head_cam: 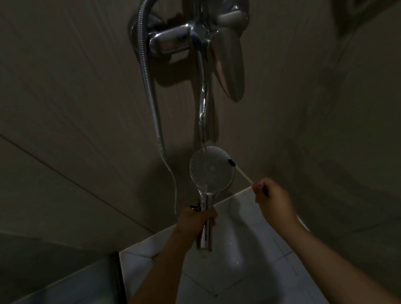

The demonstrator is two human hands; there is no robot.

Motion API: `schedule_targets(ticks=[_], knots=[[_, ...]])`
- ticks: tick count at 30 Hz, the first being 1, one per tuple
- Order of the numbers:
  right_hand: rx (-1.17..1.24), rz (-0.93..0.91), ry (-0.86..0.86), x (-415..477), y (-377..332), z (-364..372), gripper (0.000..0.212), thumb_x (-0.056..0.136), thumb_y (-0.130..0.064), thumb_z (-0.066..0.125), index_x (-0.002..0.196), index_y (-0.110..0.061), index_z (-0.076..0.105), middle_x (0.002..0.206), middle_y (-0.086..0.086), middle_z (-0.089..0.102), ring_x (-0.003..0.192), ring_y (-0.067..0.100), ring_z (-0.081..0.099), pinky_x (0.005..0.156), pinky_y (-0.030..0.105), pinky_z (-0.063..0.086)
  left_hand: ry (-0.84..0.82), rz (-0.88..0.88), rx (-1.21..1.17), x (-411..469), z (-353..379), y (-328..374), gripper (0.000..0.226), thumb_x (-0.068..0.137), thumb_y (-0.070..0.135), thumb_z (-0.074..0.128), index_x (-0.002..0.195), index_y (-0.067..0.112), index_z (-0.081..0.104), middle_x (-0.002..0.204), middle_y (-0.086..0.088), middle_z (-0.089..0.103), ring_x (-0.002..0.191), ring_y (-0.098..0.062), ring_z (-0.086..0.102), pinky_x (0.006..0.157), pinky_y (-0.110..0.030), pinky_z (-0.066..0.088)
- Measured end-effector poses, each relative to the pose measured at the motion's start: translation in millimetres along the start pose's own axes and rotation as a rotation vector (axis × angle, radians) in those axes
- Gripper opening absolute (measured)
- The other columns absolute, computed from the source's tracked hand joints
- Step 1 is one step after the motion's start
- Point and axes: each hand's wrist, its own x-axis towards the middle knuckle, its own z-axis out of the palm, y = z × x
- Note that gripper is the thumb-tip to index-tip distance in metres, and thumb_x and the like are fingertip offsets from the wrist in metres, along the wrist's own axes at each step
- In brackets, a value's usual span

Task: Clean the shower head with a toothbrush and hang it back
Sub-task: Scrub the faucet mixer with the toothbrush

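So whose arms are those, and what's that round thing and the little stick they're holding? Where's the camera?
There's no machine here, just a person. The camera sits on their head, facing a bathroom wall. The left hand grips the handle of the round silver shower head. The right hand pinches a thin pale toothbrush, its dark bristle end at the shower head's edge. The ribbed metal hose runs up to the chrome tap on the wall.

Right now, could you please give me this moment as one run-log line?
left hand: grips shower head handle | right hand: holds toothbrush, bristles at head's rim | hung back: not yet
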Motion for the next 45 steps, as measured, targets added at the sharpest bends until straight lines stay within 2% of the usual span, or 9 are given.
schedule_targets(ticks=[10,20,23,26,29,34,37,41,45], knots=[[0.046,-0.068,0.034,-12,-17,-19,0.027,0.095,-0.028,0.044,0.068,-0.026,0.047,0.065,0.001,0.054,0.063,0.02,0.051,0.063,0.043,0.046,-0.002,0.007,0.011,-21,-3,17,0.016,0.076,-0.009,0.063,0.066,0.001,0.058,0.055,-0.011,0.055,0.034,-0.005,0.052,0.039,-0.015,0.042],[0.31,-0.114,0.251,-25,-53,-41,0.023,0.097,-0.018,0.041,0.075,-0.022,0.046,0.059,-0.002,0.044,0.052,0.007,0.039,0.054,0.035,0.034,0.007,-0.073,-0.021,-28,1,24,0.024,0.079,0.001,0.063,0.056,0.004,0.06,0.036,0.003,0.056,0.031,-0.005,0.049,0.037,-0.013,0.038],[0.478,-0.193,0.274,-29,-79,-53,0.029,0.099,-0.013,0.038,0.072,-0.024,0.043,0.063,-0.001,0.042,0.053,0.002,0.039,0.052,0.02,0.033,-0.004,-0.098,-0.049,-27,2,27,0.018,0.076,0.005,0.067,0.06,0.004,0.062,0.042,0.0,0.059,0.035,-0.008,0.052,0.039,-0.015,0.041],[0.584,-0.302,0.259,-29,-110,-64,0.025,0.099,-0.019,0.036,0.076,-0.024,0.045,0.07,-0.003,0.045,0.06,0.0,0.041,0.057,0.013,0.035,-0.005,-0.103,-0.034,-26,7,28,0.01,0.066,0.002,0.073,0.066,0.001,0.063,0.041,-0.003,0.058,0.034,-0.01,0.053,0.039,-0.015,0.042],[0.642,-0.414,0.213,-28,-141,-75,0.022,0.098,-0.018,0.036,0.079,-0.022,0.047,0.074,-0.005,0.047,0.068,0.001,0.044,0.065,0.012,0.038,0.023,-0.105,-0.016,-28,11,24,0.004,0.073,-0.005,0.067,0.074,-0.005,0.063,0.045,-0.007,0.058,0.032,-0.009,0.053,0.037,-0.015,0.042],[0.644,-0.497,0.083,-16,-177,-77,0.025,0.1,-0.012,0.034,0.082,-0.025,0.047,0.079,-0.005,0.047,0.075,0.006,0.046,0.07,0.013,0.04,0.085,-0.103,0.016,-26,15,18,0.016,0.065,0.004,0.074,0.056,0.01,0.063,0.039,0.002,0.06,0.04,-0.013,0.057,0.045,-0.019,0.047],[0.628,-0.494,0.048,0,-187,-72,0.025,0.099,-0.016,0.034,0.081,-0.027,0.047,0.082,-0.007,0.049,0.079,0.005,0.048,0.075,0.016,0.041,0.106,-0.103,0.042,-22,16,15,0.02,0.071,0.004,0.072,0.055,0.013,0.063,0.038,0.005,0.059,0.038,-0.008,0.057,0.05,-0.019,0.049],[0.619,-0.489,0.051,12,-192,-70,0.027,0.099,-0.015,0.034,0.08,-0.029,0.046,0.079,-0.006,0.047,0.071,-0.001,0.045,0.068,0.012,0.04,0.066,-0.116,0.015,-20,13,10,0.027,0.071,0.005,0.072,0.047,0.014,0.065,0.042,0.001,0.062,0.044,-0.014,0.058,0.056,-0.025,0.049],[0.593,-0.511,0.042,12,-188,-69,0.028,0.099,-0.012,0.035,0.079,-0.027,0.045,0.079,-0.006,0.046,0.069,-0.006,0.043,0.066,0.006,0.037,-0.025,-0.099,-0.026,-18,13,10,0.016,0.073,0.003,0.07,0.059,0.009,0.065,0.047,-0.002,0.063,0.044,-0.013,0.058,0.051,-0.022,0.049]])
